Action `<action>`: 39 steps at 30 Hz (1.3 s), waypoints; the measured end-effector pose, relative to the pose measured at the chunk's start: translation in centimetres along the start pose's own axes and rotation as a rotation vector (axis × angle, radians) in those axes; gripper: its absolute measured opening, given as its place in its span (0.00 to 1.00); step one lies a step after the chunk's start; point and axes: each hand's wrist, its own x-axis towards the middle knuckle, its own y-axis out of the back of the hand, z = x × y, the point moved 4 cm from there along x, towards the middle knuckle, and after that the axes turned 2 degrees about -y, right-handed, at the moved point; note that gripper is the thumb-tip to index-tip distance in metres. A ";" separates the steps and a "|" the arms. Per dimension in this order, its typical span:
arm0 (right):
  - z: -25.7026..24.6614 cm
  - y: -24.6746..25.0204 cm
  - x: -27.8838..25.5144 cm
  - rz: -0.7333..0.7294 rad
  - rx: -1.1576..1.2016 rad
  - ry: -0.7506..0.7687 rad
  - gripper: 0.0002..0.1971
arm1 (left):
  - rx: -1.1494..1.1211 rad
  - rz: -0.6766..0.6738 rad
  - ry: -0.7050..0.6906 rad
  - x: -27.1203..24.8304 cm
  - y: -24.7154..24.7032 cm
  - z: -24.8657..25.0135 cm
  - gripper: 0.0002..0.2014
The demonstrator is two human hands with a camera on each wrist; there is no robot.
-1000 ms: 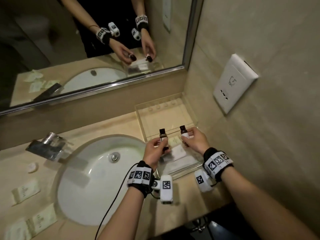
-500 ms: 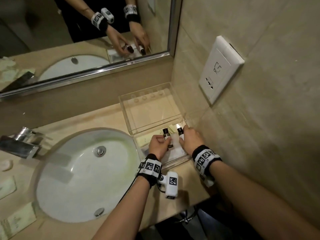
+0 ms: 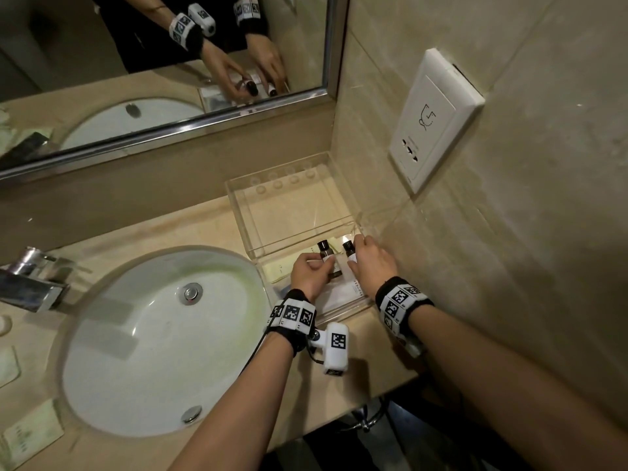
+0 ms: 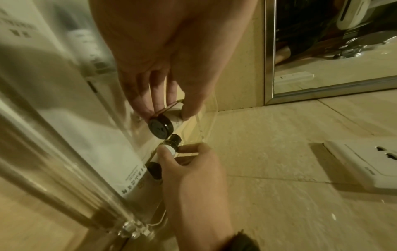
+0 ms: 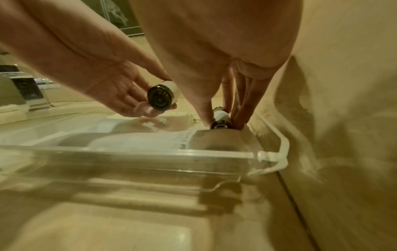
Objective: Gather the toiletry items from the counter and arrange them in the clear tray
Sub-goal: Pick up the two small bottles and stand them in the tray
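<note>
A clear tray stands on the counter in the corner, right of the sink, with white packets lying in its near half. My left hand pinches a small white bottle with a dark cap over the tray's middle. My right hand holds a second dark-capped bottle beside it, close to the right wall. In the right wrist view my right hand has its bottle low inside the tray, while the left hand's bottle hangs higher. The left wrist view shows both bottles nearly touching.
A white oval sink fills the counter to the left, with a chrome faucet beyond it. Sachets lie at the counter's near left. A wall socket sits on the right wall and a mirror behind.
Both hands have carried their bottles forward and down, from above the tray's near part to low over its middle. The head view has swung to the right.
</note>
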 end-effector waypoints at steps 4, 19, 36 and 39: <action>0.0 0.1 0.3 0.000 0.003 0.012 0.20 | -0.075 -0.011 -0.001 0.2 0.1 0.0 0.21; 0.2 1.5 0.6 -0.013 0.593 -0.241 0.07 | -0.267 -0.093 0.081 0.1 0.0 1.2 0.16; 0.3 1.0 -0.8 -0.037 0.040 -0.116 0.17 | 0.329 0.067 -0.002 1.8 -3.2 1.4 0.12; 0.1 0.9 -0.9 -0.056 -0.019 -0.115 0.20 | 0.347 0.091 -0.011 1.8 -3.5 1.4 0.16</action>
